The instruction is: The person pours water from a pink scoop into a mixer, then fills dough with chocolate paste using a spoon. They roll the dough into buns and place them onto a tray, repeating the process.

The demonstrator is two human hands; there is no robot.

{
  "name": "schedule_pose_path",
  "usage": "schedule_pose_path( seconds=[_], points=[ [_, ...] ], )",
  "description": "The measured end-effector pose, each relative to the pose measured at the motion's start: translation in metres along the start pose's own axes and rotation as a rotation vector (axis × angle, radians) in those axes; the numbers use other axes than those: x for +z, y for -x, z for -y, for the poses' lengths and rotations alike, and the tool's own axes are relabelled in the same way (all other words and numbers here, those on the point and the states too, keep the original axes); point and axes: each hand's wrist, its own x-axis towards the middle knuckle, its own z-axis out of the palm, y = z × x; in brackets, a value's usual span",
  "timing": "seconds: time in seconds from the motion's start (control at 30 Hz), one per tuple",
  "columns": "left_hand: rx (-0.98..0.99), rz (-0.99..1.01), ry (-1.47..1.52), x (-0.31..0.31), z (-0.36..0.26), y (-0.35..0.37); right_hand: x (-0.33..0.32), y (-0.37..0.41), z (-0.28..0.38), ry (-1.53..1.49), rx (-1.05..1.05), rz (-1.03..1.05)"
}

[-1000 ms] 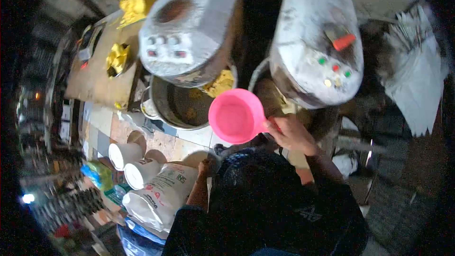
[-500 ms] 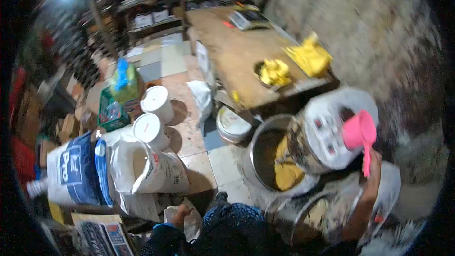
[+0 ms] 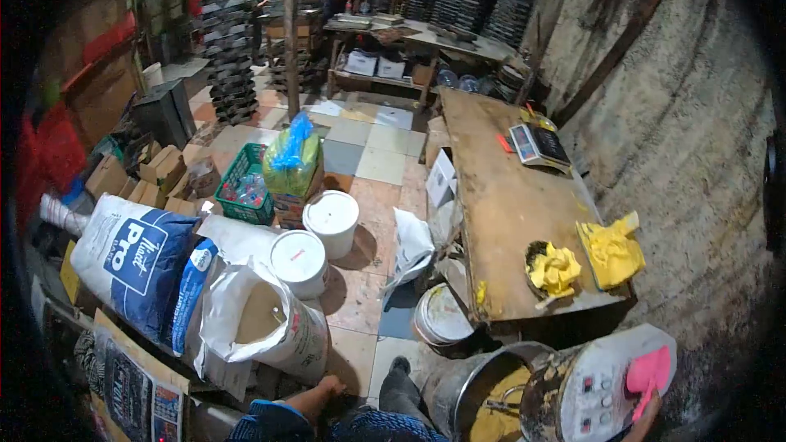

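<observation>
Pink scoop (image 3: pixel 649 370) over the mixer (image 3: pixel 607 362)

The right hand (image 3: pixel 651 417) grips it by the handle (image 3: pixel 641 408). The left hand (image 3: pixel 331 386) hangs near an open sack (image 3: pixel 301 342), tan inside; open or closed, I cannot tell. The round metal bowl (image 3: pixel 460 389) holds yellow dough (image 3: pixel 490 424); beyond stand lidded white buckets (image 3: pixel 331 217).

Surface (image 3: pixel 501 205): brown
Near edge: dark bowl (image 3: pixel 533 259)
Near right corner: yellow heap (image 3: pixel 612 254)
Right edge, toward far end: scale (image 3: pixel 547 146)

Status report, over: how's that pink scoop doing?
Right hand gripping pink scoop. Left hand seemingly empty, near open sack. Possibly in the way: mixer, right by it; contact unclear.
</observation>
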Motion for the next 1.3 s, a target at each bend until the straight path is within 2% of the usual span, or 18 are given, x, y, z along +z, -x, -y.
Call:
schedule_pose_path(
  seconds=[0.03,0.13,0.23,0.33,0.4,0.47,0.5,0.53,0.57,0.63,0.7,0.77,0.8,0.83,0.87,0.93,1.03,1.3],
  points=[
    [-0.019,-0.012,0.017,-0.045,-0.051,0.033,0.004,0.001,0.006,0.031,-0.01,-0.036],
    [0.046,0.003,0.091,-0.053,-0.059,-0.028,0.026,0.014,0.029,0.218,-0.135,-0.226],
    [0.102,-0.067,0.015,-0.093,-0.097,-0.055,0.069,0.056,0.075,0.546,-0.464,-0.582],
    [0.069,0.065,0.024,-0.126,-0.111,-0.057,0.122,0.079,0.121,0.715,-0.932,-0.825],
    [0.154,-0.232,0.046,-0.14,-0.107,-0.078,0.171,0.072,0.139,0.747,-1.236,-0.781],
    [-0.039,-0.06,0.057,-0.17,-0.108,-0.085,0.238,0.059,0.142,0.731,-1.453,-0.6],
    [0.066,-0.159,-0.054,-0.167,-0.092,-0.102,0.278,0.058,0.138,0.699,-1.481,-0.476],
    [-0.063,-0.177,0.151,-0.198,-0.119,-0.075,0.32,0.061,0.134,0.609,-1.385,-0.347],
    [-0.086,-0.161,0.063,-0.21,-0.116,-0.081,0.376,0.066,0.125,0.518,-1.284,-0.221],
    [-0.13,-0.136,-0.027,-0.232,-0.105,-0.086,0.475,0.091,0.124,0.689,-1.27,-0.162],
    [-0.147,-0.128,0.059,-0.25,-0.099,-0.081,0.566,0.102,0.108,0.372,-1.139,0.156],
    [-0.202,-0.116,0.058,-0.271,-0.096,-0.071,0.646,0.139,0.112,0.371,-1.133,0.282],
    [-0.241,-0.112,0.054,-0.285,-0.091,-0.072,0.678,0.147,0.113,0.364,-1.134,0.294],
    [-0.052,-0.199,0.093,-0.261,-0.038,-0.102,0.708,0.154,0.115,0.36,-1.142,0.35],
    [-0.061,-0.214,0.104,-0.253,-0.005,-0.125,0.739,0.16,0.118,0.352,-1.155,0.409],
    [-0.18,-0.034,-0.07,-0.27,0.031,-0.153,0.794,0.163,0.121,0.243,-1.187,0.461],
    [-0.496,-0.219,0.243,-0.338,0.0,-0.146,0.863,0.141,0.115,0.145,-1.115,0.448],
    [-0.393,-0.278,0.484,-0.435,-0.048,-0.264,1.027,0.136,0.135,0.176,-1.006,0.605]
  ],
)
